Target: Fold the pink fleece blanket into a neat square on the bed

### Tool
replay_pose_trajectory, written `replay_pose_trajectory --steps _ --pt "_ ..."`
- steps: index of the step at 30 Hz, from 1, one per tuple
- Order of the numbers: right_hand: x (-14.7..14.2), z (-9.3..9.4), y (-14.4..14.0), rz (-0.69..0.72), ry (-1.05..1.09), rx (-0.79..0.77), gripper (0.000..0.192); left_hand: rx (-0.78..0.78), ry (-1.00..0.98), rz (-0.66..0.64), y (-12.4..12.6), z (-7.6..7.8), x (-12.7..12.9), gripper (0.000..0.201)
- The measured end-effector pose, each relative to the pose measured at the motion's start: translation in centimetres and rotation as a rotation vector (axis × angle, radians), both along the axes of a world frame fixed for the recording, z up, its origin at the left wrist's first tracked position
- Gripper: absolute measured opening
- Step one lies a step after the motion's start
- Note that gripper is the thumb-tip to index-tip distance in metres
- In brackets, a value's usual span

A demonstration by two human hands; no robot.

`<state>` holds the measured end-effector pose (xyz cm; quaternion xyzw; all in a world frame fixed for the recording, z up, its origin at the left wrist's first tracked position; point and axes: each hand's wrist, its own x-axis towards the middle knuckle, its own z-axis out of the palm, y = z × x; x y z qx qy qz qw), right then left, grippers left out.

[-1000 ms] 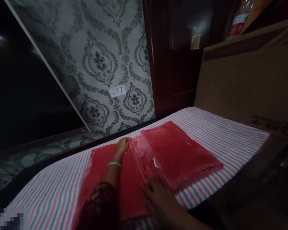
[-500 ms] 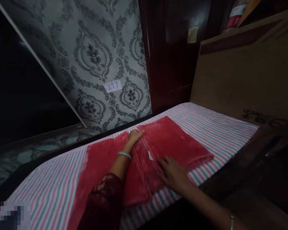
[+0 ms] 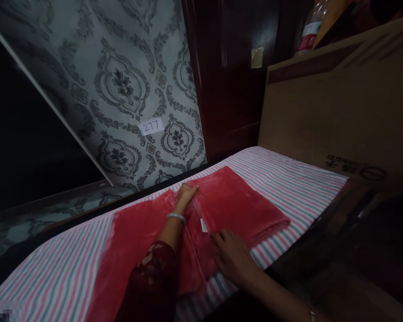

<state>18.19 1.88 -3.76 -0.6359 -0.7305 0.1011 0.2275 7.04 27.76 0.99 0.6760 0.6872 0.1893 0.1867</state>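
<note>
A red plush blanket (image 3: 242, 205) lies folded in flat panels, with a lower strip showing between its left and right parts. On that strip's right side is a small white label (image 3: 203, 225). My left hand (image 3: 187, 193), with a bracelet at the wrist, is closed on the blanket's far edge, where the right panel begins. My right hand (image 3: 233, 257) is at the near end of the same panel edge, fingers bent around the cloth and thumb below. The fingertips of both hands are partly hidden in the fabric.
Under the blanket lies a striped cloth (image 3: 278, 165) in pink, grey and white. A large cardboard box (image 3: 322, 112) stands at the right, with a bottle (image 3: 309, 36) behind it. At the back are patterned wallpaper with a paper marked 277 (image 3: 151, 126) and a dark red door (image 3: 228, 89).
The view has shifted slightly, so the scene sits a little further left and lower. Both hands stay at the panel's edge, and the blanket lies much as before.
</note>
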Motion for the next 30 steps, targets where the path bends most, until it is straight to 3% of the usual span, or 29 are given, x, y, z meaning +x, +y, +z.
replay_pose_trajectory --steps 4,7,10,13,15,17,20,23,26,30 --pt "-0.1 -0.8 -0.1 0.053 -0.052 0.038 0.035 0.019 0.039 0.064 0.0 -0.5 0.3 0.035" --pt "0.7 -0.5 -0.4 0.125 -0.027 0.068 0.029 0.047 0.061 0.072 -0.1 0.1 -0.2 0.029" --pt "2.8 1.6 0.1 0.203 0.097 0.031 0.023 0.153 0.107 0.030 -0.8 1.6 0.2 0.039" --pt "5.8 4.4 2.1 0.091 0.111 0.053 0.034 0.306 0.163 -0.117 -2.4 2.4 1.9 0.058" --pt "7.3 5.2 3.7 0.001 0.017 0.079 0.052 0.342 0.252 -0.278 -3.7 1.7 2.9 0.070" --pt "8.0 4.6 4.7 0.022 -0.081 0.003 0.068 0.281 0.372 -0.376 -4.6 0.1 3.2 0.079" --pt "8.0 1.9 5.0 0.117 -0.126 -0.133 0.073 0.157 0.471 -0.363 -5.1 -2.2 2.8 0.083" --pt "8.3 0.0 4.8 0.150 -0.103 -0.139 0.072 0.144 0.478 -0.344 -4.7 -3.3 2.3 0.085" --pt "9.6 1.1 6.3 0.176 -0.067 -0.131 0.062 0.150 0.482 -0.344 -4.5 -3.3 2.3 0.087" --pt "11.4 4.8 12.5 0.061 -0.090 0.035 0.053 0.158 0.499 -0.332 -4.5 -3.1 2.6 0.087"
